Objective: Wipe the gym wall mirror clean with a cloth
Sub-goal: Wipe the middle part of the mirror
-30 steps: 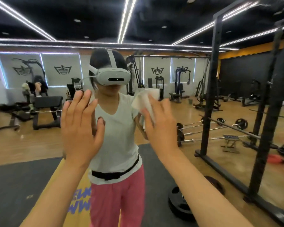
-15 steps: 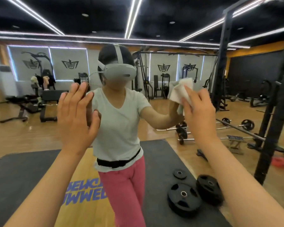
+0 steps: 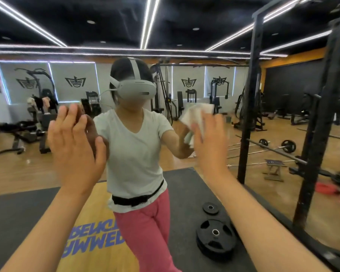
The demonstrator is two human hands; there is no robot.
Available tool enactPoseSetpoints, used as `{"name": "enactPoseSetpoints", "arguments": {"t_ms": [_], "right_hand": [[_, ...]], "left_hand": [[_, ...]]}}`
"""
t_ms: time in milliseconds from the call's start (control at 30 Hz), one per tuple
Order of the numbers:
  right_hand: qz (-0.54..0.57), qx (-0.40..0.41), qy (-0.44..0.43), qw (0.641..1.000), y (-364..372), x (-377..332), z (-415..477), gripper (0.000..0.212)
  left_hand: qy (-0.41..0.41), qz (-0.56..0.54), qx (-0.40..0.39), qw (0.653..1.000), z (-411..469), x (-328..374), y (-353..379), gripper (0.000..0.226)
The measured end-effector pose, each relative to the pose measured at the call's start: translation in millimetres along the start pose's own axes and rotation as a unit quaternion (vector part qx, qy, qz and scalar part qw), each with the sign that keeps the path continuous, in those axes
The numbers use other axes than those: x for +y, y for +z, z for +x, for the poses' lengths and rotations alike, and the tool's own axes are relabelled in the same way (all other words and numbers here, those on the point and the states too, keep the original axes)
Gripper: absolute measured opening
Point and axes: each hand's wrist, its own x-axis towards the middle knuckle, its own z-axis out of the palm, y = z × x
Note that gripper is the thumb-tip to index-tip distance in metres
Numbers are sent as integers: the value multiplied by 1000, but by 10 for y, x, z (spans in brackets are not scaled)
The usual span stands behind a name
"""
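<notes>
Head view, the only camera: the large gym wall mirror (image 3: 37, 169) fills the frame and reflects the room. The right hand (image 3: 210, 142) is spread flat, fingers straight, pressing a crumpled white cloth (image 3: 196, 116) against the glass at about head height, right of centre. The cloth sits under the palm and pokes out above the fingertips, not bunched in a fist. The left hand (image 3: 75, 146) is open with straight fingers, appears to rest on the glass further left, and holds nothing. Judgement: wiping under way. No smears or streaks are legible, so cleaned versus uncleaned area cannot be told; the lower glass and far sides probably remain.
</notes>
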Motion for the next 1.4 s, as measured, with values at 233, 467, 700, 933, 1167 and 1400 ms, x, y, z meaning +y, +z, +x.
{"name": "enactPoseSetpoints", "arguments": {"t_ms": [233, 467, 700, 933, 1167, 1400], "right_hand": [[19, -42, -140, 989, -56, 231, 66, 30], [-38, -12, -69, 997, -391, 1142, 294, 27], [-34, 65, 78, 994, -540, 1659, 474, 25], [9, 25, -112, 993, -351, 1408, 327, 31], [-9, 37, -50, 998, -592, 2140, 479, 28], [-40, 58, 165, 984, -984, 2800, 524, 32]], "left_hand": [[38, -105, -23, 993, -189, 1221, 294, 50], [64, -150, -54, 985, -75, 2125, 700, 55], [50, -141, -59, 987, -1, 2603, 1084, 59], [45, -72, -26, 996, -84, 2638, 1275, 61], [1, -92, 18, 996, -67, 2765, 1312, 56], [-16, -48, 19, 999, -66, 2896, 1386, 57]]}}
